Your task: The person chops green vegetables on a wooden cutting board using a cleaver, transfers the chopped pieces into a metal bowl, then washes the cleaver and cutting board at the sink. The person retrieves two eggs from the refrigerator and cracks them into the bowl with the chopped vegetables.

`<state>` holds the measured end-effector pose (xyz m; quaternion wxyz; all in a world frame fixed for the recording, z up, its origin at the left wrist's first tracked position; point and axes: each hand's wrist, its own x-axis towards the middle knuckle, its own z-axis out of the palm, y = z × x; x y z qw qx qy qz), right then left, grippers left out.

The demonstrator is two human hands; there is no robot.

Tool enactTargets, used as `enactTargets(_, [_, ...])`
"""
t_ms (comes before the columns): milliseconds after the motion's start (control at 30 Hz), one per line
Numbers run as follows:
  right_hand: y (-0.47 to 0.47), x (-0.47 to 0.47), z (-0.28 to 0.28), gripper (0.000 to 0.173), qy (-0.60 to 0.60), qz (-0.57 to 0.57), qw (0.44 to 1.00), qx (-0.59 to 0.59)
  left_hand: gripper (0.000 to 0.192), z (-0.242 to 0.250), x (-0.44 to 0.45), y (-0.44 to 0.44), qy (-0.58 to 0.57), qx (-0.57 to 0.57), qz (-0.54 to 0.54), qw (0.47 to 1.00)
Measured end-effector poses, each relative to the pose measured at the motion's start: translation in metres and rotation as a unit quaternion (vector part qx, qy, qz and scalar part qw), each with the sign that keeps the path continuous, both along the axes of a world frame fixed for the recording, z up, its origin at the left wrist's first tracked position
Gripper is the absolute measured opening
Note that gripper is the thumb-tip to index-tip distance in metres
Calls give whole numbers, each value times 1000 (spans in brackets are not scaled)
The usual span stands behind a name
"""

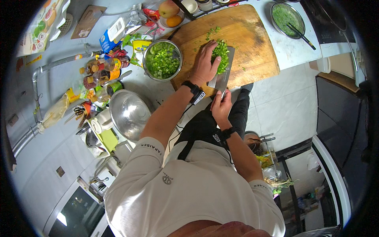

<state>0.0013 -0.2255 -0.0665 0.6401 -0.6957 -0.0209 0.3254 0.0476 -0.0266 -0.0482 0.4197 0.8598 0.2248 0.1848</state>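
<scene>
My right hand [221,105] grips the handle of a cleaver [224,77], whose broad blade lies low over the wooden cutting board [251,59]. Chopped green onions [220,57] are heaped on the blade. My left hand [207,63] rests against the left side of the heap, its thumb apart from the fingers. A few green bits are scattered on the board above it. To the left of the board stands a metal bowl of chopped greens [163,60].
At the upper right, a metal bowl of green mixture [285,19] has black chopsticks [302,37] across its rim. A large steel bowl [128,114] stands left of my left forearm. Bottles [111,63], packets and a fruit bowl [174,22] line the wall side.
</scene>
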Motion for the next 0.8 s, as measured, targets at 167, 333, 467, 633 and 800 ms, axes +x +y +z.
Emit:
enactTargets(167, [-4, 14, 13, 14, 40, 11, 998, 49, 56, 1, 4, -9, -26, 26, 34, 999])
enactTargets(333, [-13, 34, 42, 9, 75, 40, 995, 60, 56, 22, 6, -20, -36, 23, 67, 997])
enactTargets(467, [-14, 39, 75, 13, 70, 82, 992, 61, 56, 56, 4, -24, -56, 29, 101, 993])
enactTargets(633, [2, 33, 123, 18, 77, 145, 985, 48, 52, 102, -19, -11, -89, 24, 173, 981])
enactTargets(800, [42, 21, 165, 16, 81, 249, 965, 3, 48, 117, -69, 24, -88, 24, 263, 961])
